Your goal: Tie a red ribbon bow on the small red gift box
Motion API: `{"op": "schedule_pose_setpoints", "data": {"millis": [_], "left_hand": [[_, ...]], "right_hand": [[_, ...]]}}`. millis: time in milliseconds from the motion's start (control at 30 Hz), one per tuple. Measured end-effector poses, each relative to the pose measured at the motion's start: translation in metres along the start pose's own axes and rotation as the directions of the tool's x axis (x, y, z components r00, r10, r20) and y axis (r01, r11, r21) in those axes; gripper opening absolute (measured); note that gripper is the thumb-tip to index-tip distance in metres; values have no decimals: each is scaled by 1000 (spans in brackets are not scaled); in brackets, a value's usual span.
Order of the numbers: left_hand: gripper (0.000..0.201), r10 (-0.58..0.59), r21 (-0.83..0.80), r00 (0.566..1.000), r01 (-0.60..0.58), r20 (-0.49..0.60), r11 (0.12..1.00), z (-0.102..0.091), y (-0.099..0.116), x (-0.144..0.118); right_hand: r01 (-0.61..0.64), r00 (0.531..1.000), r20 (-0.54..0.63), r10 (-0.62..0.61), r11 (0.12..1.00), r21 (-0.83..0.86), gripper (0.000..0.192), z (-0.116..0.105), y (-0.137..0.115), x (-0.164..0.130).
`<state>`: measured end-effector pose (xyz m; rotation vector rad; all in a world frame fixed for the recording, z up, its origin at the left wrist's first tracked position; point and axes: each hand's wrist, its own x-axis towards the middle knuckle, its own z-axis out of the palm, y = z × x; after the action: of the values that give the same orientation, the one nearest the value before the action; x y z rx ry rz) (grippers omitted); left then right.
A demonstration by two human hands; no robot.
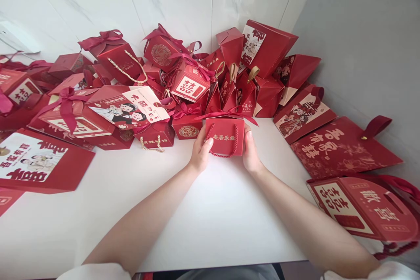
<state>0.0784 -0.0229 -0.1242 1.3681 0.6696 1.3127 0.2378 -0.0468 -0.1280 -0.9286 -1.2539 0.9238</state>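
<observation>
Red card box, small and squarish, sitting upright on the white counter at the front edge of the heap of red gift boxes. Left hand and right hand flanking it, fingers pressing its two side walls, holding it between them. Rope handle hanging down the near face. Both hands equally near; no long axis to speak of.
</observation>
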Motion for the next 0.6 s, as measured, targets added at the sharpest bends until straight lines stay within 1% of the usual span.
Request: {"op": "schedule_pose_setpoints", "data": {"millis": [67, 167, 233, 267, 333, 400, 500, 600], "left_hand": [[49, -55, -94, 998, 53, -18, 994, 1, 0, -1], [52, -232, -296, 973, 216, -20, 930, 1, -1, 2], [50, -306, -366, 952, 277, -21, 888, 0, -1, 5], [47, -323, -369, 946, 290, -30, 883, -1, -1, 7], [40, -339, -344, 939, 299, -61, 890, -2, -2, 9], [40, -343, -327, 937, 304, -66, 895, -2, -2, 9], [50, -290, -324, 957, 270, -15, 907, -1, -3, 6], [60, -210, -307, 977, 213, 43, 928, -2, -7, 1]], "right_hand": [[33, 999, -9, -33, 997, 72, 53, 1, -4, 0], [26, 999, -49, -21, 993, 116, 50, 1, -7, 1], [-3, 999, -36, 9, 984, 177, 53, 1, -7, 2], [-18, 1000, -10, 20, 978, 208, 55, 1, -7, 2], [-36, 999, 34, 29, 974, 222, 59, 2, -6, 3], [-53, 998, 40, 46, 982, 181, 60, 2, -5, 3], [-44, 999, -18, 46, 994, 104, 58, 1, -2, 2], [29, 996, -83, -24, 998, 62, 55, -1, -1, -1]]}}
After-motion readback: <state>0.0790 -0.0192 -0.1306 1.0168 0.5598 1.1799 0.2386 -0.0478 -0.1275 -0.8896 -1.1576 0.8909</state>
